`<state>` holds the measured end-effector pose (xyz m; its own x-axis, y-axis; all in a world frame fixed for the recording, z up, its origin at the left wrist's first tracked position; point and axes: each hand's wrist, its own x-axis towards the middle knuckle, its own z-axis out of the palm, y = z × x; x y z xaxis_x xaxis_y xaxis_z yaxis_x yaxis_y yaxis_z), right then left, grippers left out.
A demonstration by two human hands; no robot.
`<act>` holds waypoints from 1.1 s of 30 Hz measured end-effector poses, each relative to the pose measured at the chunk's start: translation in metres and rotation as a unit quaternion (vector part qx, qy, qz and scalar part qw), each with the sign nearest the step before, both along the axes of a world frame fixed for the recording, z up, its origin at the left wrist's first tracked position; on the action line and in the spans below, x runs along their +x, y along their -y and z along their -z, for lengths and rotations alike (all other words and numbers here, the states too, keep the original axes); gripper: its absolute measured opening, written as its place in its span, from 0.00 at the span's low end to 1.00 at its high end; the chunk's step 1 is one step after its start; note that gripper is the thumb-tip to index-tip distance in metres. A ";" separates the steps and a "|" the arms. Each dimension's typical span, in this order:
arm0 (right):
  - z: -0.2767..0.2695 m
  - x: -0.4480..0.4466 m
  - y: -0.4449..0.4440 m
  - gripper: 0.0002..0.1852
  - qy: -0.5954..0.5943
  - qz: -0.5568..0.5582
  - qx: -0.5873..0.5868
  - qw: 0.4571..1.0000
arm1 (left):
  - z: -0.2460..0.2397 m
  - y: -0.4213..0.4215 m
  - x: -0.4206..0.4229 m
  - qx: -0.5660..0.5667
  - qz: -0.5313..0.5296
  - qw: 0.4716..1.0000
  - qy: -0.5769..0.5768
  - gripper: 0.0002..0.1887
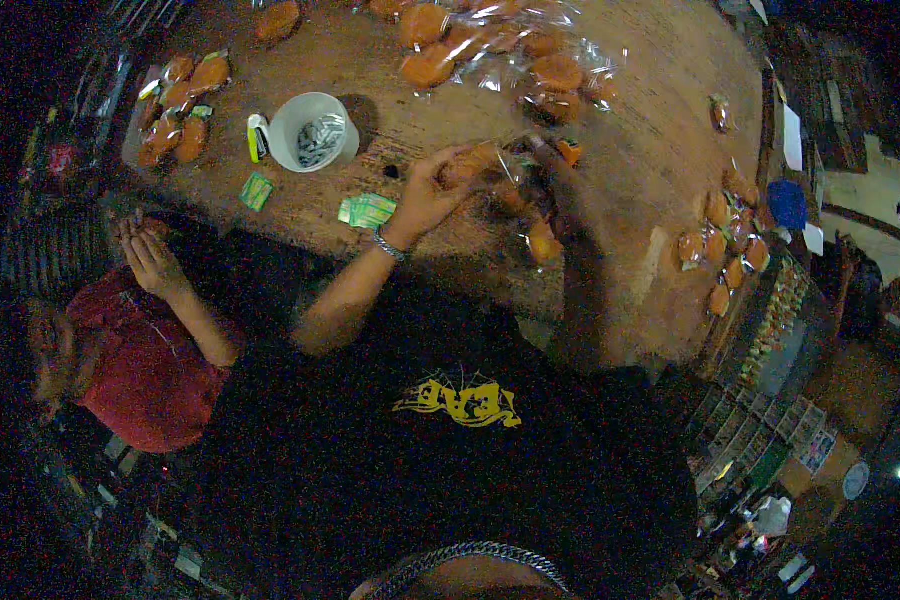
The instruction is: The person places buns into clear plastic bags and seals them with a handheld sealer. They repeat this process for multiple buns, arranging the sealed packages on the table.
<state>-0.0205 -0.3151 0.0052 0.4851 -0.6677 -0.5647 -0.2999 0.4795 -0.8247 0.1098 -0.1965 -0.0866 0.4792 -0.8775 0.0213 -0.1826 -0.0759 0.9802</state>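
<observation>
My left hand [433,187], with a chain bracelet at its wrist, grips a clear plastic bag holding a round orange-brown food piece [466,166]. Close beside it, my right hand [551,172] is in deep shadow at the bag's other end. A small orange object [569,152] shows by its fingers; whether the hand holds it is unclear. Below the hands, another bagged orange-brown piece [543,244] is partly in shadow. Left of my left hand lie fanned green-and-yellow printed cards [367,211].
A white plastic tub [285,135] holds many small metal pieces. Beside it stands a green-and-white stapler-like tool [256,139], near more cards [256,191]. Bagged pieces lie in groups at the far side [559,73], left [191,139] and right [714,246] of the wooden table [667,150]. A person in red [150,367] sits left.
</observation>
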 end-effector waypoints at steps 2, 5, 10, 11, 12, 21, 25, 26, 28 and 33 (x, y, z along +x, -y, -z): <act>-0.001 -0.033 0.003 0.13 0.003 0.030 -0.076 0.997 | -0.014 0.001 -0.021 0.054 0.035 0.995 -0.078 0.28; -0.001 -0.082 -0.007 0.15 -0.010 -0.002 -0.253 0.967 | -0.037 -0.001 -0.052 0.096 0.081 0.965 -0.231 0.28; 0.007 -0.129 -0.053 0.09 0.070 0.115 -0.203 0.970 | -0.071 0.000 -0.107 0.016 0.079 0.910 -0.406 0.28; 0.009 -0.134 -0.057 0.08 0.016 0.149 -0.223 0.963 | -0.076 -0.001 -0.113 0.063 0.070 0.903 -0.420 0.27; 0.011 -0.139 -0.060 0.08 -0.004 0.165 -0.255 0.953 | -0.081 -0.002 -0.119 0.113 0.060 0.892 -0.434 0.26; -0.011 -0.170 -0.090 0.09 0.008 0.210 -0.301 0.930 | -0.098 -0.033 -0.153 0.040 0.095 0.988 -0.118 0.31; -0.021 -0.169 -0.097 0.12 0.011 0.204 -0.256 0.945 | -0.088 -0.039 -0.155 0.114 0.032 0.993 -0.026 0.40; -0.021 -0.164 -0.097 0.12 0.010 0.135 -0.309 0.941 | -0.083 -0.037 -0.160 0.041 0.073 0.991 0.101 0.41; -0.019 -0.155 -0.097 0.12 0.038 0.008 -0.432 0.901 | -0.075 -0.041 -0.159 -0.020 0.134 0.990 -0.049 0.42; -0.013 -0.146 -0.083 0.09 0.163 0.179 -0.041 0.969 | -0.070 -0.035 -0.137 0.065 0.089 0.898 -0.426 0.36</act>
